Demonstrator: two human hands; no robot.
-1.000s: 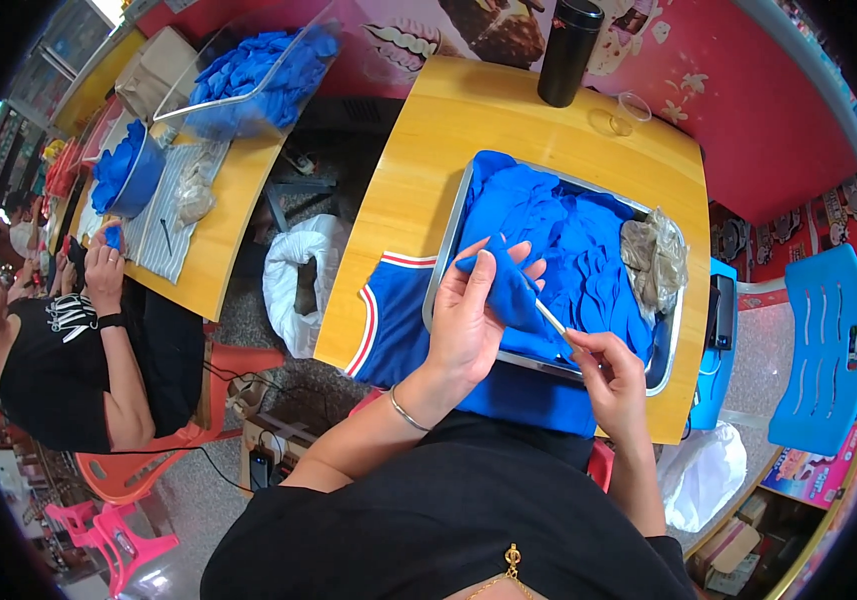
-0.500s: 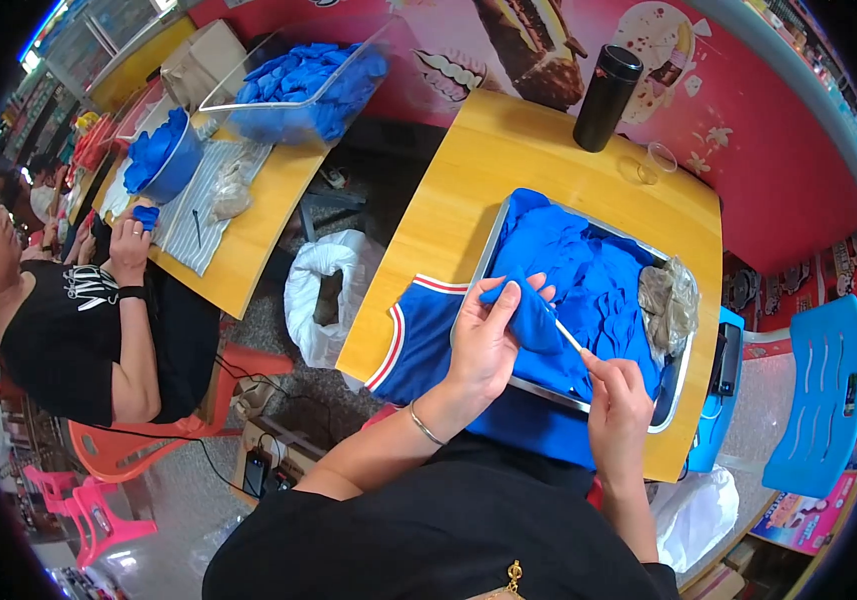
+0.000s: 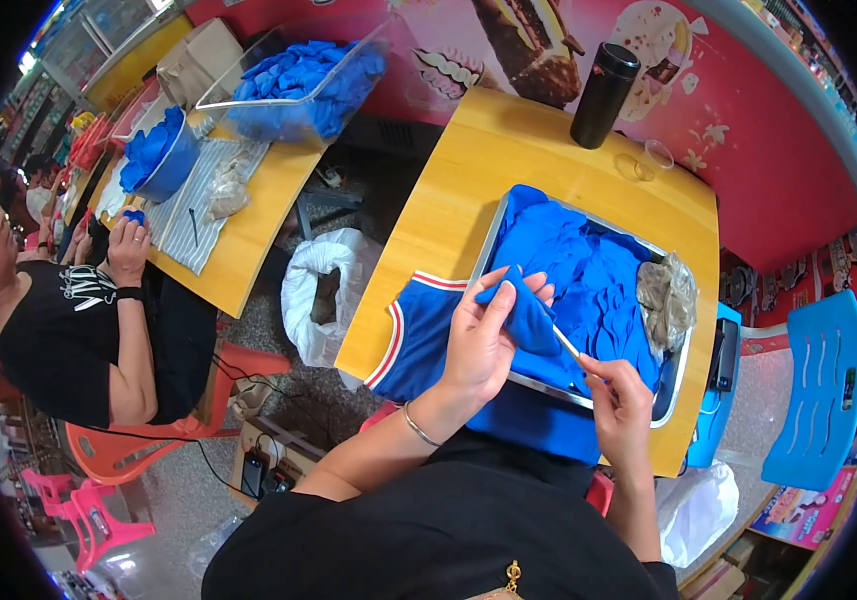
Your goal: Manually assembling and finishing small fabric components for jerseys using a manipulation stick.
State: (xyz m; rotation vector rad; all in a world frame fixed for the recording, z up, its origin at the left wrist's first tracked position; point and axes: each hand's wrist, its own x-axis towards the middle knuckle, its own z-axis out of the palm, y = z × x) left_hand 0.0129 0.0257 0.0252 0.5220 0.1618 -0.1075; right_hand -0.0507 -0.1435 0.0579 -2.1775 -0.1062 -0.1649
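Note:
My left hand [image 3: 481, 347] pinches a small blue fabric piece [image 3: 531, 322] between thumb and fingers, over the near left side of a metal tray [image 3: 686, 378]. A thin, light-coloured stick [image 3: 567, 344] is gripped in my right hand [image 3: 621, 395]. Its far end meets the edge of the held fabric; whether the tip goes inside I cannot tell. Many flat blue fabric pieces [image 3: 574, 250] fill the tray in overlapping layers. At the tray's right side lies a clear plastic bag [image 3: 667, 305] with something greyish-brown in it.
Left of the tray lies a blue garment [image 3: 419, 325] with red-white trim. A black bottle [image 3: 605, 95] and clear cup [image 3: 657, 157] stand at the back. A white sack [image 3: 311, 335] sits beside the table. At another table, a person [image 3: 59, 330] handles a blue piece near a bowl [image 3: 171, 165].
Both hands keep almost the same place and grip. The fabric piece and the stick have tilted slightly. The co-worker's hand has shifted a little.

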